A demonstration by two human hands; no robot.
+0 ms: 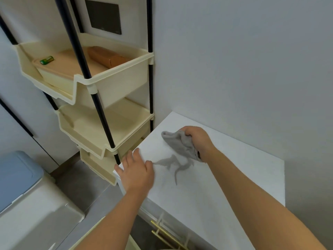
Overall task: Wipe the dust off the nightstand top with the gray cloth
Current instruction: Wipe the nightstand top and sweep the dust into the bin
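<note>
Down at the near left corner of the nightstand top (225, 177), the left hand (137, 170) lies flat, fingers straight, holding nothing, probably just bracing. Further back the right hand (198, 139) has the gray cloth (180, 144) bunched in a curled grip, and going by the shadow (173, 165) below it the cloth hangs just off the surface. No dust shows either way, so I'd guess most of the wiping is still left.

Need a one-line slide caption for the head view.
Right hand grips the gray cloth above the nightstand top; left hand flat at its edge.
</note>
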